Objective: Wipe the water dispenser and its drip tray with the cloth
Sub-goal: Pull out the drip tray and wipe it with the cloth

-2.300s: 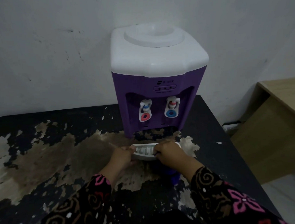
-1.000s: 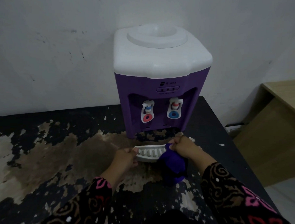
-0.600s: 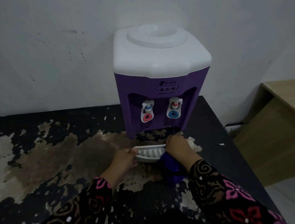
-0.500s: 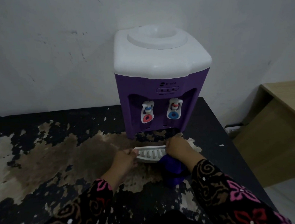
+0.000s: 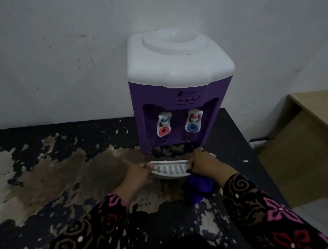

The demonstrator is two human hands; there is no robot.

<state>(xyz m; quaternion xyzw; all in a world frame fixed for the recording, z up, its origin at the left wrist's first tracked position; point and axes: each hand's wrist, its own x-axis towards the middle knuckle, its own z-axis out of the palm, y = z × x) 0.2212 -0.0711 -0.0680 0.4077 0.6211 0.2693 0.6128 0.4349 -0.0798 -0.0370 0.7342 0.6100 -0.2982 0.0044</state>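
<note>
A purple water dispenser [image 5: 179, 97] with a white top and two taps stands against the wall at the back of the table. Its white slotted drip tray [image 5: 170, 170] lies on the table in front of it, detached. My left hand [image 5: 138, 177] grips the tray's left end. My right hand [image 5: 204, 165] holds a blue-purple cloth [image 5: 198, 188] bunched against the tray's right end. Most of the cloth hangs under my right wrist onto the table. The tray's right end is hidden by my right hand.
The black table [image 5: 58, 166] has large worn, peeling brown and white patches. Its right edge runs close past the dispenser. A light wooden desk [image 5: 310, 136] stands lower to the right. A white wall [image 5: 62, 53] is directly behind the dispenser.
My right hand with the cloth has moved from over the middle of the tray to its right end and stays there. My left hand keeps its grip on the left end.
</note>
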